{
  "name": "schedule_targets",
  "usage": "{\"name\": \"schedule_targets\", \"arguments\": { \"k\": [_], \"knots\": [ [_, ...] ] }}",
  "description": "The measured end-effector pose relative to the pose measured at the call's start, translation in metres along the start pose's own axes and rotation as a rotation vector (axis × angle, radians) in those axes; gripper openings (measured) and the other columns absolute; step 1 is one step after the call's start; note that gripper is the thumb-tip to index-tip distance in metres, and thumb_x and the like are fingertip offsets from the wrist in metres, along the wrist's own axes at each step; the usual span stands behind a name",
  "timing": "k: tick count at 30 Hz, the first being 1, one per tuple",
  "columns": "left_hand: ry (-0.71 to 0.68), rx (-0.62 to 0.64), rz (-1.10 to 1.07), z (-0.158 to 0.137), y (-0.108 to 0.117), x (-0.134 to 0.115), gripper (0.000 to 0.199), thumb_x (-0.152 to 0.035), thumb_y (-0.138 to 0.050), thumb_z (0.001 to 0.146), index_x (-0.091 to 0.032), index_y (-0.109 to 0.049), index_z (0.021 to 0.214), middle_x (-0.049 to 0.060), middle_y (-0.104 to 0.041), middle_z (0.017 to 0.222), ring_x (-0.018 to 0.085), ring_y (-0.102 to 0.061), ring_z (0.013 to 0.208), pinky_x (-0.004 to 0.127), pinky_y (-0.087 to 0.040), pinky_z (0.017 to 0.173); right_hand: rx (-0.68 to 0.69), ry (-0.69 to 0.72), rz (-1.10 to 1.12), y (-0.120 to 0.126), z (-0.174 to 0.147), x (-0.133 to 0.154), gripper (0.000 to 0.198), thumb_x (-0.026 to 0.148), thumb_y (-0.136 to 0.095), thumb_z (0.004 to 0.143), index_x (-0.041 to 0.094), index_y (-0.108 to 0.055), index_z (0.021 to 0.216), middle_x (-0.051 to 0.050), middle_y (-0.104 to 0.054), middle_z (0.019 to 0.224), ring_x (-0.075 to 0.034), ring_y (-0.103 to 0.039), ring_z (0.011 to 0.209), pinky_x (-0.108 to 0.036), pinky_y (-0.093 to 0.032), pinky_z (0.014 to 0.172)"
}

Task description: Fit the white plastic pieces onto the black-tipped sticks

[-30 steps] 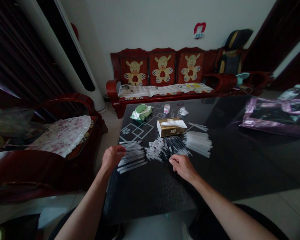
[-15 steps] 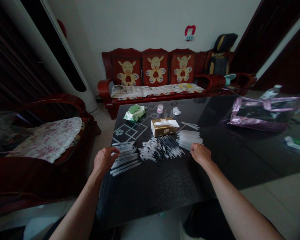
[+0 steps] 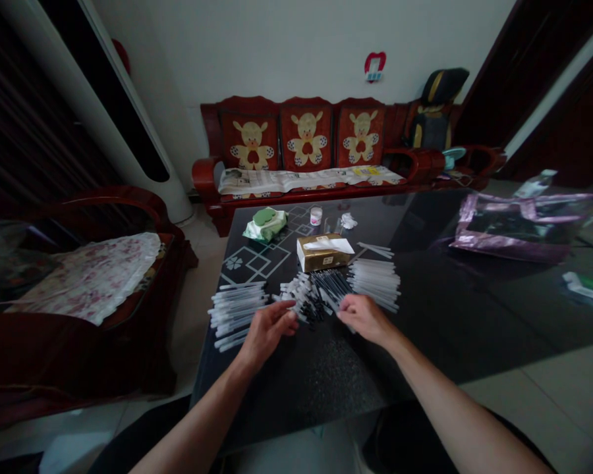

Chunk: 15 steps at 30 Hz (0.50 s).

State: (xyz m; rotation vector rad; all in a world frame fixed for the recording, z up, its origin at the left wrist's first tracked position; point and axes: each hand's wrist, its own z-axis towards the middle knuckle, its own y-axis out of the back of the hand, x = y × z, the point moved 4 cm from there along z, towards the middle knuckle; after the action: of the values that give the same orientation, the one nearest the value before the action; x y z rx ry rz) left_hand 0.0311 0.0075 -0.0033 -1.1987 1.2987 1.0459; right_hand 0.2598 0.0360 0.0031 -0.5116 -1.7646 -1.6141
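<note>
My left hand (image 3: 271,327) reaches over the near edge of a heap of small white and black pen caps (image 3: 299,289), its fingers stretched forward and apart, with nothing visible in them. At its left lies a row of capped pens (image 3: 240,303). My right hand (image 3: 366,318) is closed, thumb and fingers pinched at the near end of the dark pen refills (image 3: 332,284). What it pinches is too small to make out. Clear white pen barrels (image 3: 374,280) lie in a stack just beyond that hand.
Behind the piles stands a gold tissue box (image 3: 321,257). Farther back are a green wipes pack (image 3: 265,225), a small white tub (image 3: 315,216) and crumpled tissue (image 3: 348,220). A purple-edged clear bag (image 3: 518,227) lies at the right of the dark table (image 3: 316,388).
My left hand has moved right, from the capped pens to the caps. My right hand has moved left, from the clear barrels to the refills.
</note>
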Motion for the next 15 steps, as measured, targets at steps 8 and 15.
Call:
{"name": "schedule_targets", "arguments": {
  "k": [8, 15],
  "knots": [
    [0.105, 0.009, -0.073, -0.001, -0.015, 0.024, 0.038, -0.048, -0.065, 0.075, -0.011, -0.062, 0.082, 0.008, -0.066, 0.071, 0.018, -0.065, 0.063, 0.025, -0.051, 0.053, 0.162, 0.047, 0.041, -0.025, -0.002, 0.017, 0.016, 0.029, -0.054, 0.082, 0.017, -0.064, 0.081, 0.0, -0.064, 0.058, -0.012, -0.058, 0.051, -0.02, -0.036, 0.049],
    [0.146, -0.017, -0.255, 0.002, -0.003, 0.019, 0.036, -0.045, -0.065, 0.077, -0.012, -0.059, 0.091, 0.007, -0.067, 0.079, 0.016, -0.066, 0.067, 0.026, -0.053, 0.06, -0.094, -0.228, -0.744, 0.022, 0.018, -0.048, 0.018, 0.021, -0.051, 0.082, 0.015, -0.068, 0.083, -0.014, -0.071, 0.083, -0.025, -0.067, 0.08, -0.028, -0.042, 0.062]
  ]
}}
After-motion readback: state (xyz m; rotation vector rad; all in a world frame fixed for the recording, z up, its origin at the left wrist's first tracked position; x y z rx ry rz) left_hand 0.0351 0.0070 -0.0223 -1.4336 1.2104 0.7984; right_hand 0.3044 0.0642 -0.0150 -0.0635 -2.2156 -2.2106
